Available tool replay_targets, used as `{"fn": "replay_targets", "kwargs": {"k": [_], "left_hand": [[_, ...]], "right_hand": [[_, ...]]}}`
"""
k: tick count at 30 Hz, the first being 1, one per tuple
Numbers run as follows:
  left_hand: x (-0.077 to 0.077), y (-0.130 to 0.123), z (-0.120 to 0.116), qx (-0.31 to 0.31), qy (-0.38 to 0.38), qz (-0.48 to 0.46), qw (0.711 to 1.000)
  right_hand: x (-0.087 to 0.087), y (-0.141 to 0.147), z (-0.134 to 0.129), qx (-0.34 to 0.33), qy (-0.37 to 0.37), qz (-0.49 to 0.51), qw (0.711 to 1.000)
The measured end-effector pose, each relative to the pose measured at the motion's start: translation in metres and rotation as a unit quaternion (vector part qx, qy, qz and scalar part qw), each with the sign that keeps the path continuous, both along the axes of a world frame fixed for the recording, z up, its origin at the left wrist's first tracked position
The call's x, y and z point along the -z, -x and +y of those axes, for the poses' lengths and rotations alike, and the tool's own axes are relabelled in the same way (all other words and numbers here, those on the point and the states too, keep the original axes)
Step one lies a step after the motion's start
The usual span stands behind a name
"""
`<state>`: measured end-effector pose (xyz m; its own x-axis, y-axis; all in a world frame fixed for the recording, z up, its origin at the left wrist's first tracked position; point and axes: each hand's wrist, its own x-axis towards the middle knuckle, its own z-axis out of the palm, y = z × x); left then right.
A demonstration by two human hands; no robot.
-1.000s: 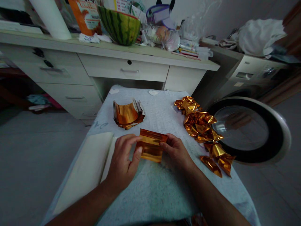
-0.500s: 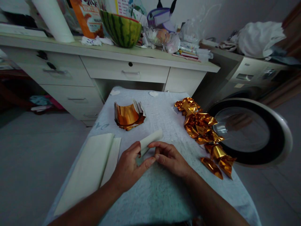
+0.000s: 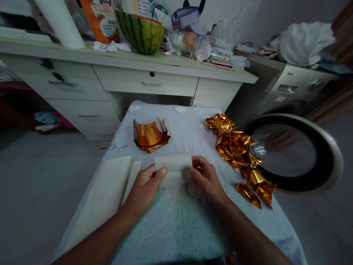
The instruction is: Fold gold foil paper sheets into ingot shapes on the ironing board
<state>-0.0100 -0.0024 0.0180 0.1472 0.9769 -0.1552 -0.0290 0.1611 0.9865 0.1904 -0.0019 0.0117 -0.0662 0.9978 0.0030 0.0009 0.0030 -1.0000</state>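
Note:
A pale sheet of paper point(image 3: 174, 162), with a curled or folded upper part, is stretched level between my two hands over the cloth-covered table. My left hand point(image 3: 147, 186) pinches its left end, thumb on top. At the right end, my right hand point(image 3: 205, 180) grips the edge between thumb and fingers. Left of my left hand lie a stack of larger pale sheets point(image 3: 106, 195) and a narrower pale strip point(image 3: 132, 176). Beyond the hands sits a curved stack of gold foil sheets point(image 3: 150, 135). Crumpled and twisted gold foil pieces point(image 3: 234, 147) lie along the right side.
A white drawer desk point(image 3: 132, 79) stands behind the table, bearing a cut watermelon point(image 3: 140, 33), an orange packet point(image 3: 102, 22) and a white roll point(image 3: 62, 25). On the right, the open round door point(image 3: 325, 154) of a washing machine point(image 3: 292, 84) reaches near the table edge.
The paper has turned from slanted to level and is now spread between the hands. My left hand has shifted left, my right slightly right, so the fingertips are apart.

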Motion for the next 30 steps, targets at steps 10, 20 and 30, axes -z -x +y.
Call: {"fn": "replay_targets", "kwargs": {"k": [10, 20, 30], "left_hand": [[0.0, -0.002, -0.001, -0.033, -0.003, -0.013, 0.999], [-0.001, 0.003, 0.001, 0.035, -0.168, 0.369, 0.914], [0.008, 0.006, 0.003, 0.022, -0.27, 0.324, 0.906]], "right_hand": [[0.013, 0.008, 0.004, -0.007, 0.062, 0.052, 0.997], [0.01, 0.01, 0.001, 0.024, -0.061, -0.268, 0.961], [0.01, 0.007, 0.002, 0.059, -0.126, -0.269, 0.953]]}}
